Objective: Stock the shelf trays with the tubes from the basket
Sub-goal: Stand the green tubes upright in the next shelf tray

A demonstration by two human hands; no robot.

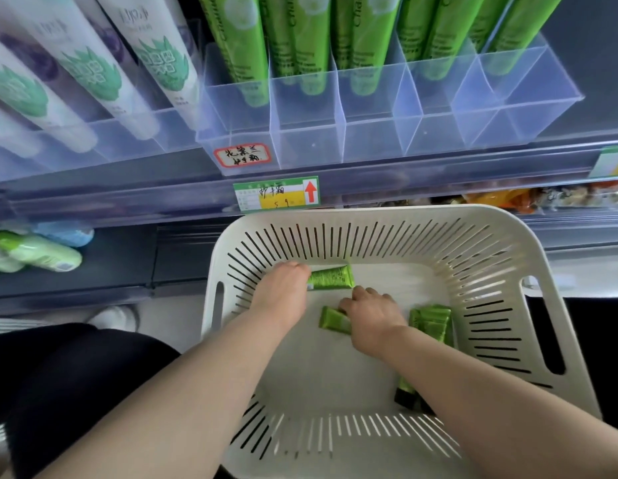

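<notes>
Bare forearms (210,392), black legwear
Both arms uncovered from the fingers back — well left of the fingers of the left hand (283,292), a black-clad leg (58,382) and a white shoe (114,318).

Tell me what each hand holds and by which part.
Left hand grips one green tube by its narrower end. Right hand curls its fingers round the end of a second green tube.

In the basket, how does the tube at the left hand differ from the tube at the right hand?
The left hand's tube lies by the far wall of the basket, nearly level; the right hand's tube lies nearer the middle, slanted. The left hand grips its tube's left end, the right hand its tube's right end. Both are green.
</notes>
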